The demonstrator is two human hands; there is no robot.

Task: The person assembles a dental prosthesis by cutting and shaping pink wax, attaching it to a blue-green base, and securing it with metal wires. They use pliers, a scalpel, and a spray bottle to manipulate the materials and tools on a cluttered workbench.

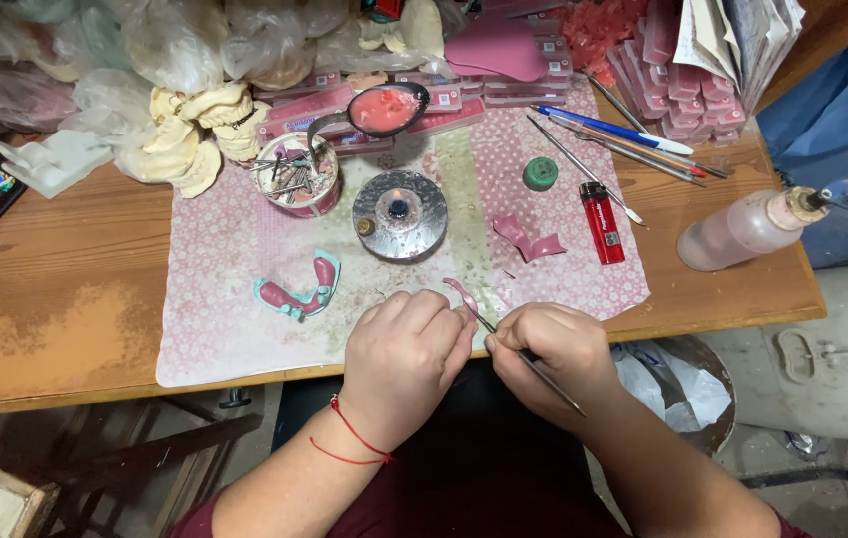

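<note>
- Pink wax strip [462, 296] sits at the table's [65, 299] near edge, pinched in the left hand [406, 354].
- Right hand [543, 354], touching the left, is closed on a thin metal tool [533, 367] whose tip meets the strip.
- Small burner [400, 213] at 12 o'clock; red lighter [601, 221] at 2 o'clock; teal-and-pink dental model [299, 289] at 10 o'clock.

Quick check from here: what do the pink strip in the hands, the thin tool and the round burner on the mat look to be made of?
The pink strip, pinched by the left hand, looks like soft wax: matte, opaque, curled like the pink scrap nearby. The thin tool in the right hand looks like steel: slim, grey, with a glint. The round burner seems polished metal, shiny and perforated, with a small flame.
</note>
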